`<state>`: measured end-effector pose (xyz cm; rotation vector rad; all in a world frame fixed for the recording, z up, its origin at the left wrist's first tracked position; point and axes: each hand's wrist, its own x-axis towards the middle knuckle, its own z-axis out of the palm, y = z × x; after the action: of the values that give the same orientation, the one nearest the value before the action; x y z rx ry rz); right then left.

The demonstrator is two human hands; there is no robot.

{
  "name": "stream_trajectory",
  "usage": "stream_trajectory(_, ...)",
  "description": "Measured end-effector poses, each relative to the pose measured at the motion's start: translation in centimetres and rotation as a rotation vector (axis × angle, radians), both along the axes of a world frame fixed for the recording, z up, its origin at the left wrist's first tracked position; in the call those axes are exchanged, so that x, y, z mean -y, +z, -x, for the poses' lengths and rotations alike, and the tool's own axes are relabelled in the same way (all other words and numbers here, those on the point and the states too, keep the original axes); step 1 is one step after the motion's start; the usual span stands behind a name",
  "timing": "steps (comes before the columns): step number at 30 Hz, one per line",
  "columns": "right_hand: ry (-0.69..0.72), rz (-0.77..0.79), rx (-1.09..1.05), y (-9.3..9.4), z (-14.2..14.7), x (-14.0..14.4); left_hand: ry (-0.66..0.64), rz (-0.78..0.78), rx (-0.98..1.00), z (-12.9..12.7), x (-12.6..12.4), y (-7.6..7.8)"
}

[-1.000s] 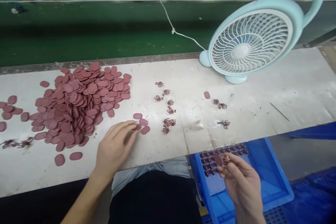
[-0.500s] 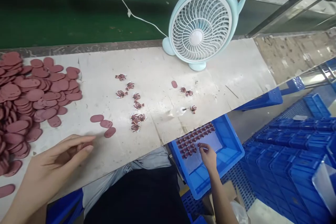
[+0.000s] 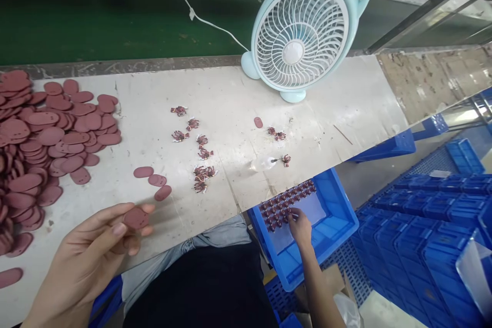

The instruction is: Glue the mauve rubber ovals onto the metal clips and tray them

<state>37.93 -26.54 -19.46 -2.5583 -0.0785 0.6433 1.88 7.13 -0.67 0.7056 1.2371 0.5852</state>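
White desk (image 3: 238, 92), scuffed, runs left to right; green belt (image 3: 96, 5) behind its far edge, near edge cuts diagonally down toward the lap. Left hand (image 3: 88, 261) hovers over the near edge, fingers curled, pinching one oval disc (image 3: 135, 218) between thumb and fingertips. Disc is lifted clear of the desk. Three loose discs (image 3: 154, 181) lie just ahead of that hand; big pile (image 3: 42, 138) spreads to the left and runs out of view. Open bare desk between the pile and a scatter of small wired parts (image 3: 200, 156) at centre. More bare surface right of centre, out to the desk's right corner. Fan (image 3: 302, 36) stands at the far edge, cord (image 3: 203, 20) trailing over the belt. Right hand (image 3: 299, 225) is down below the desk edge inside a blue bin (image 3: 338, 220), fingertips on rows of parts (image 3: 286, 205) at the bin's far side; grip cannot be told. Stacked blue crates (image 3: 423, 225) crowd the floor to the right.
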Motion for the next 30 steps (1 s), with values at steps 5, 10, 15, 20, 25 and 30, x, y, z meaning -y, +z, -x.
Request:
stream_trajectory(5, -0.177, -0.308, 0.091, 6.6, 1.2, -4.0, -0.005, 0.109, 0.081, 0.4, 1.2, 0.1)
stream_trajectory(10, -0.135, -0.663, -0.208, 14.1, 5.8, -11.9, -0.086, 0.182, 0.337, -2.0, 3.9, 0.1)
stream_trajectory(15, -0.281, -1.174, -1.201, 16.8, 7.9, -21.1, -0.126, 0.229, 0.608, -4.1, 5.9, -1.0)
stream_trajectory(20, -0.373, -1.347, -1.360, 18.1, 8.7, -24.3, -0.128, 0.298, 0.723, -4.3, 6.8, -1.3)
stream_trajectory(25, -0.071, -1.199, -0.828, 20.7, 13.0, -22.2, -0.097, 0.348, 0.692, -4.8, 6.7, -1.3)
stream_trajectory(30, 0.077, -1.182, -0.659, 21.7, 15.6, -20.9, -0.053, 0.266, 0.604, -5.3, 6.1, -1.4)
